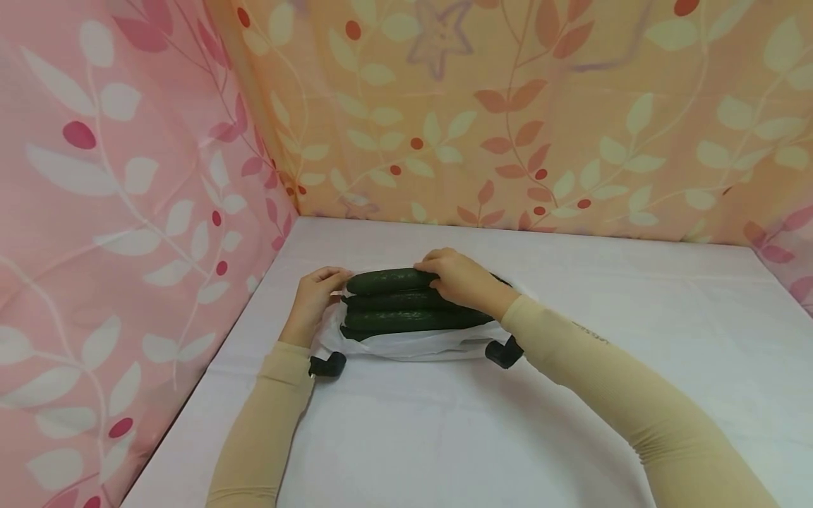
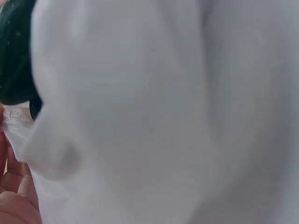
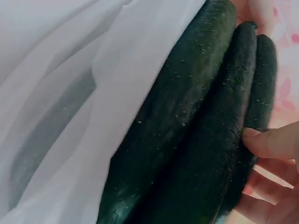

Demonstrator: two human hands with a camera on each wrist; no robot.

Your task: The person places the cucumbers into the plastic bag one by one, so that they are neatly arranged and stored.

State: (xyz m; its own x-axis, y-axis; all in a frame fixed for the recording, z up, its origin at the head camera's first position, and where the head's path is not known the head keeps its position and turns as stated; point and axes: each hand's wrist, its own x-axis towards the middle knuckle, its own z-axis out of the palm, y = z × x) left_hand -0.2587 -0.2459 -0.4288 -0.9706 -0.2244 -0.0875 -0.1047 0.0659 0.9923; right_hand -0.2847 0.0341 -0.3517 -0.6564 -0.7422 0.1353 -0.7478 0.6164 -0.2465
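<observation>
Several long dark green cucumbers [image 1: 413, 321] lie side by side, partly wrapped in a thin white plastic bag [image 1: 413, 351]. My right hand [image 1: 460, 281] grips the farthest cucumber [image 1: 387, 281]; in the right wrist view the thumb lies on top of it and the fingers curl behind. At the left end of the bundle, my left hand [image 1: 312, 300] pinches the bag's edge. White bag material [image 2: 140, 102] fills most of the left wrist view, with a cucumber end [image 2: 14, 51] and a few fingers at its left side.
The bundle rests on a white-covered table [image 1: 457, 437]. A pink leaf-patterned cloth [image 1: 127, 183] hangs at the left, and a yellow one [image 1: 508, 127] stands behind. Black wrist-worn devices [image 1: 504, 351] hang below both wrists, close to the bag.
</observation>
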